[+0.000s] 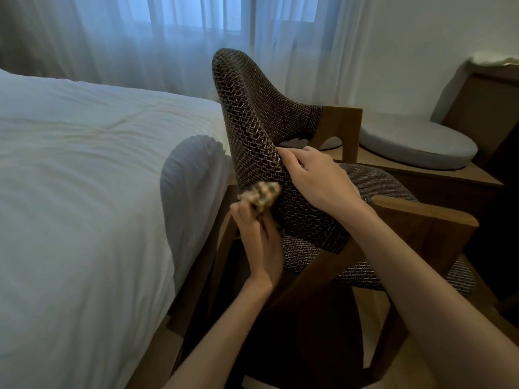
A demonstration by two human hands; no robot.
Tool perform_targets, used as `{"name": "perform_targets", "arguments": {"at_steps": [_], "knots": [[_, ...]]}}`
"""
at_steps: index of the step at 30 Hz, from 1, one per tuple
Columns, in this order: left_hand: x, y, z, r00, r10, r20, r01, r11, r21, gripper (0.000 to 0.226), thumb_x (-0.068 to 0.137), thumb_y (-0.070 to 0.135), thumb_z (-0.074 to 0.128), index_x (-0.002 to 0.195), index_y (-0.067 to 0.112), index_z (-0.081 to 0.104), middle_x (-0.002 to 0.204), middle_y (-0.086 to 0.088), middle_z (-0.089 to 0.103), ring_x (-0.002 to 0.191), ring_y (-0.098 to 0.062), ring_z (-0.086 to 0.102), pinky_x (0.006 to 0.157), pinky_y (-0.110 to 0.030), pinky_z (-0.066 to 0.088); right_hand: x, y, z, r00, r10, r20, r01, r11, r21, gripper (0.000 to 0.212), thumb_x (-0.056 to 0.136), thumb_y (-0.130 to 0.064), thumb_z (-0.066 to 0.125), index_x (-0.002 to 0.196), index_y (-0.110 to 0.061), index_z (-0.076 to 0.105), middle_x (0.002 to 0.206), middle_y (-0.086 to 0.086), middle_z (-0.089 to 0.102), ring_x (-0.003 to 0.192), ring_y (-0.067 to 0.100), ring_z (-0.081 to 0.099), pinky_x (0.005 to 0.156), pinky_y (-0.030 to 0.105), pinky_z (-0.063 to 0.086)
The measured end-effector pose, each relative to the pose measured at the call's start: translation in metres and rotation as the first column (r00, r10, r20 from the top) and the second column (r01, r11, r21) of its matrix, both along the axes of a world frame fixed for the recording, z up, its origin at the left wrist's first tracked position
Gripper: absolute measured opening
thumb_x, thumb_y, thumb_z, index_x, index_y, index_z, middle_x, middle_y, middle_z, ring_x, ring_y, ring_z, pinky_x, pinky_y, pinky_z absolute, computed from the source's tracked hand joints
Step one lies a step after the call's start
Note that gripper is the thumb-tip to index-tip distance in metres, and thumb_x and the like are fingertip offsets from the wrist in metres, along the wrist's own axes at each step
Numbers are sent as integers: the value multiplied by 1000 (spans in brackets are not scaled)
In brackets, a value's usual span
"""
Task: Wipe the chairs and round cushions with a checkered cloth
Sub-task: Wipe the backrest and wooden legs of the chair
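both bare forearms are extended forward. the left hand (259, 242) is raised, its fingers closed round a bunched checkered cloth (259, 195). the right hand (320, 178) is laid palm down with fingers bent; whether anything is gripped cannot be told.
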State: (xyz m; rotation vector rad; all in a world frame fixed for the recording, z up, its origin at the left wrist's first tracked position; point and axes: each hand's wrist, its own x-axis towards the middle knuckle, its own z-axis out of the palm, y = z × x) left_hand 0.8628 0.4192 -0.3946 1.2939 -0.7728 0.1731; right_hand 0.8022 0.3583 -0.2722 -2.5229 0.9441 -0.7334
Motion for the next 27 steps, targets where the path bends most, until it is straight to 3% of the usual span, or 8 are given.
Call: {"name": "perform_targets", "arguments": {"at_steps": [3, 6, 9, 12, 15, 18, 21, 27], "knots": [[-8, 6, -16, 995, -92, 47, 91, 995, 40, 29, 91, 22, 35, 113, 9, 47, 109, -17, 45, 95, 13, 40, 82, -4, 35, -1, 1, 0, 1000, -5, -11, 5, 1000, -8, 42, 99, -52, 24, 132, -43, 49, 106, -12, 50, 109, 20, 53, 91, 44, 43], [-3, 6, -7, 992, -128, 10, 128, 992, 3, 26, 91, 27, 39, 114, 18, 44, 111, -12, 43, 94, 3, 45, 82, -13, 41, -4, 3, 0, 999, 10, -36, -11, 999, -31, 45, 97, -57, 22, 135, -46, 44, 110, -8, 52, 111, 21, 53, 93, 43, 43], [14, -1, 14, 994, -79, -71, 70, 990, -124, 19, 93, 14, 43, 109, 5, 47, 103, -13, 47, 86, 5, 47, 77, -9, 38, -6, 3, -2, 993, 0, -121, -10, 997, -76, 53, 94, -64, 17, 140, -45, 36, 126, 0, 58, 117, 27, 52, 93, 42, 41], [33, -10, 43, 957, -118, -267, 56, 972, -227, 21, 91, 1, 37, 101, 17, 47, 94, -2, 50, 76, 3, 51, 69, -15, 44, -8, 6, -4, 977, -33, -213, -10, 980, -196, 68, 89, -71, 15, 142, -34, 35, 115, 7, 65, 105, 31, 59, 83, 42, 43], [52, -13, 49, 927, -126, -353, 83, 987, -137, 26, 93, 2, 38, 101, 26, 43, 99, 1, 53, 85, 1, 54, 78, -22, 46, -12, 11, -5, 956, -83, -280, -19, 939, -344, 72, 87, -73, 27, 137, -23, 38, 96, 7, 67, 88, 29, 63, 68, 37, 44], [61, -11, 46, 919, -149, -364, 164, 986, 8, 18, 94, 14, 40, 106, 27, 45, 96, -15, 59, 83, -28, 63, 73, -46, 52, -14, 11, -5, 951, -98, -293, -33, 910, -412, 59, 91, -65, 34, 127, -19, 43, 90, 5, 66, 81, 29, 63, 65, 37, 47], [60, -7, 55, 892, -177, -417, 249, 960, 126, 12, 99, 14, 35, 109, 16, 43, 65, -7, 51, 34, -4, 47, 32, -18, 36, -16, 10, -5, 951, -83, -299, -57, 901, -431, 51, 93, -60, 36, 120, -18, 46, 88, 5, 65, 79, 30, 63, 64, 37, 46], [16, -6, 56, 817, -242, -523, 377, 911, 167, 17, 98, 10, 36, 87, 9, 49, 57, -2, 46, 33, -3, 39, 35, -19, 28, -60, 5, -4, 948, -127, -292, -32, 874, -485, 52, 92, -63, 36, 122, -21, 44, 93, 5, 65, 83, 32, 63, 61, 34, 40]]}}
